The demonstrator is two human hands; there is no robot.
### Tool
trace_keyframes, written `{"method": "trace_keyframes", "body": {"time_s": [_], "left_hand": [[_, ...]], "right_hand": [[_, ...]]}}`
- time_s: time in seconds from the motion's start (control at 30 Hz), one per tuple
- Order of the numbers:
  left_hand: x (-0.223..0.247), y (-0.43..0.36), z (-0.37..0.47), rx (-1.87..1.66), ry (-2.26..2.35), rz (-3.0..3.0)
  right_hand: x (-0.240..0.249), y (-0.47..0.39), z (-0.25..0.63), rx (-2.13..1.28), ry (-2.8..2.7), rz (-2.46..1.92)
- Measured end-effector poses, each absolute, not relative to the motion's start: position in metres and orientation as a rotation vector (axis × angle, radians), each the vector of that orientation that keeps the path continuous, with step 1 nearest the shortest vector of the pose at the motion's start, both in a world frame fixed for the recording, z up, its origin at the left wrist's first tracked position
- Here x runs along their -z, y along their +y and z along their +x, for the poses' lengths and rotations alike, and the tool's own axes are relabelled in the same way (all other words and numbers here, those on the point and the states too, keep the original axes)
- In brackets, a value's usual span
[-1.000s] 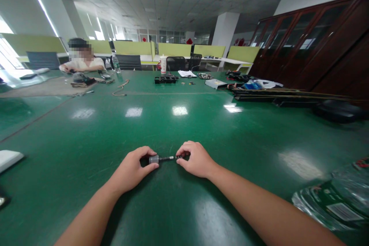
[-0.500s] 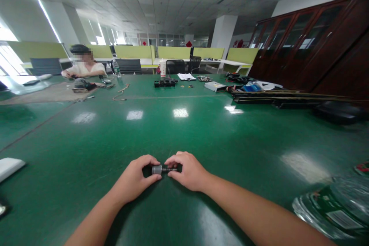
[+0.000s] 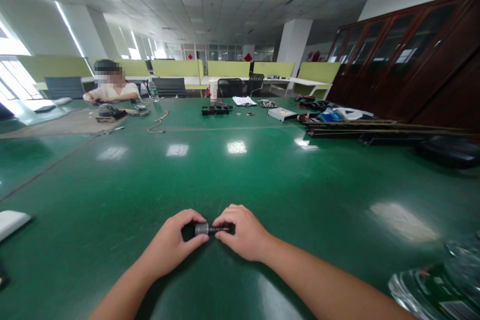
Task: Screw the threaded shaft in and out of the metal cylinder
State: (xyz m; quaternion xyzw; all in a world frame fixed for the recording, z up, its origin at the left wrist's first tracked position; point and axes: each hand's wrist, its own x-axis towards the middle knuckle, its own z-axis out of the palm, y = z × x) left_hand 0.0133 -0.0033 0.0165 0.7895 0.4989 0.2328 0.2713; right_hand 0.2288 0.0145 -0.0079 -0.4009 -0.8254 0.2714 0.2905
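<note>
Near the front of the green table lies a small part made of a grey metal cylinder with a thin, dark, ridged shaft (image 3: 213, 230), level and pointing right. My left hand (image 3: 179, 239) curls round the cylinder end, thumb on the near side and forefinger on the far side. At the shaft end is my right hand (image 3: 243, 232), its fingers and thumb bent about the thin rod. The two sets of fingertips are almost touching. Part of the right fingers' contact is hidden.
A large clear bottle with a green label (image 3: 438, 285) lies at the lower right. At the left edge is a white object (image 3: 13, 224). Farther off are a black slotted part (image 3: 216, 109), a silver box (image 3: 281, 114), long dark rails (image 3: 337, 129) and a seated person (image 3: 112, 90).
Both hands and the part sit slightly lower in the picture, as the whole view has shifted a little. The right fingertips are a touch nearer the cylinder.
</note>
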Motion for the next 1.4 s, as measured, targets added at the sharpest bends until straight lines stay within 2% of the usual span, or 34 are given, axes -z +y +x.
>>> {"method": "trace_keyframes", "body": {"time_s": [1.4], "left_hand": [[-0.0096,0.0028,0.0098,-0.678,1.325,2.157]], "right_hand": [[0.0059,0.0135,0.2282,-0.672,-2.271,-1.101]]}}
